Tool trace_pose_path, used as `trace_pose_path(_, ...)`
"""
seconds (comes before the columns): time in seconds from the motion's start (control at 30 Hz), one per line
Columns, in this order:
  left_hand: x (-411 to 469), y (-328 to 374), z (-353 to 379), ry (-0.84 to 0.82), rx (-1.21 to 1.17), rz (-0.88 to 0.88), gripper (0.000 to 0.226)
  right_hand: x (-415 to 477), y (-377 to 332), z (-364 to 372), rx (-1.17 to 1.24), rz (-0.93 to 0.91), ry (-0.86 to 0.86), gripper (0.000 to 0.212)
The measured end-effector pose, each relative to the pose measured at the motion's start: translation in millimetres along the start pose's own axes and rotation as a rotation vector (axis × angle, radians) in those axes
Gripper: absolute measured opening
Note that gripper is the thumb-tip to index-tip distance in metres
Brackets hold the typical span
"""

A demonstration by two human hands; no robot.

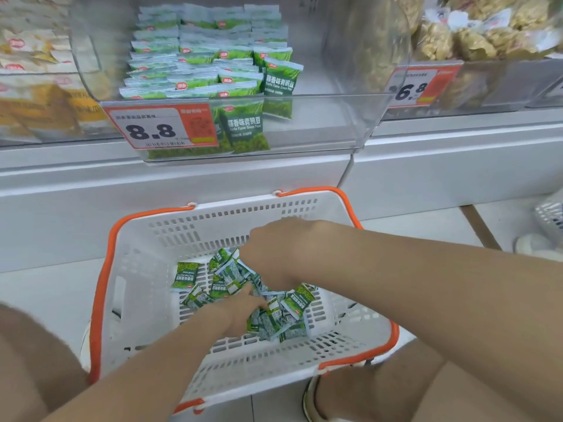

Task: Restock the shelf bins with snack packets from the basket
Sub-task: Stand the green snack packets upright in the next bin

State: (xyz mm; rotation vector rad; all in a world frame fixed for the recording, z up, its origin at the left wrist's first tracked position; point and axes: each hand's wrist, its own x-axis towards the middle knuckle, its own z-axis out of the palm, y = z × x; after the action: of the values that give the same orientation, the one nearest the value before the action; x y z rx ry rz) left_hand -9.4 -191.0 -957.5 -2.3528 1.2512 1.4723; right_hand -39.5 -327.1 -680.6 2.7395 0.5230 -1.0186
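Observation:
A white basket with an orange rim (140, 239) sits on the floor below the shelf, with several small green snack packets (185, 275) loose on its bottom. Both my hands are inside it. My right hand (274, 251) is knuckles-up over the back of the pile, its fingers curled down around some packets; the fingertips are hidden. My left hand (240, 312) lies on the middle of the pile with fingers stretched forward, touching packets. Above, a clear shelf bin (335, 123) holds neat rows of the same green packets (207, 65) on its left side, with bare room on its right.
A price tag reading 8.8 (158, 129) hangs on the bin's front. Bins of yellow snacks (39, 86) stand to the left, and bagged pale snacks (475, 35) with a 6.8 tag to the right. My knees flank the basket. Another basket (551, 217) is at far right.

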Motion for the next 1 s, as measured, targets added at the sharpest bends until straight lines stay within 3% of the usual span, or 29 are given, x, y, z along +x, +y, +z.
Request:
trace_pose_path(0.13, 4, -3, 0, 0.163, -0.103, 0.014, 0.036, 2, 1, -1, 0.0, 0.001, 0.008, 0.009)
trace_pose_path(0.23, -2, -5, -10, 0.267, -0.095, -0.024, 0.019, -3, 3, -5, 0.02, 0.014, 0.001, 0.009)
trace_pose_path(0.33, -14, -10, -16, 0.253, -0.14, -0.075, 0.02, -9, 5, -9, 0.034, 0.056, 0.019, 0.011)
trace_pose_path(0.43, -28, -15, -21, 0.317, -0.28, -0.105, 0.016, -16, 7, -15, 0.069, 0.081, 0.047, 0.031)
trace_pose_path(0.5, -42, -9, -33, 0.37, -0.359, -0.082, 0.006, -20, 10, -20, 0.056, 0.09, 0.07, 0.026)
trace_pose_path(0.57, -57, 0, -52, 0.377, -0.444, -0.047, 0.017, -24, 12, -24, 0.036, 0.107, 0.081, 0.013)
trace_pose_path(0.63, -76, 11, -75, 0.364, -0.587, 0.02, 0.038, -30, 17, -27, 0.047, 0.112, 0.077, 0.033)
trace_pose_path(0.73, -107, 30, -114, 0.386, -0.862, 0.04, 0.026, -42, 26, -33, 0.131, 0.112, 0.133, 0.04)
trace_pose_path(0.87, -161, 60, -162, 0.352, -1.234, 0.126, 0.016, -50, 39, -36, 0.193, 0.118, 0.172, 0.082)
trace_pose_path(0.93, -187, 71, -179, 0.314, -1.364, 0.233, 0.024, -51, 41, -39, 0.232, 0.087, 0.236, 0.083)
trace_pose_path(1.0, -207, 80, -190, 0.355, -1.398, 0.283, 0.019, -53, 44, -45, 0.312, 0.053, 0.369, 0.07)
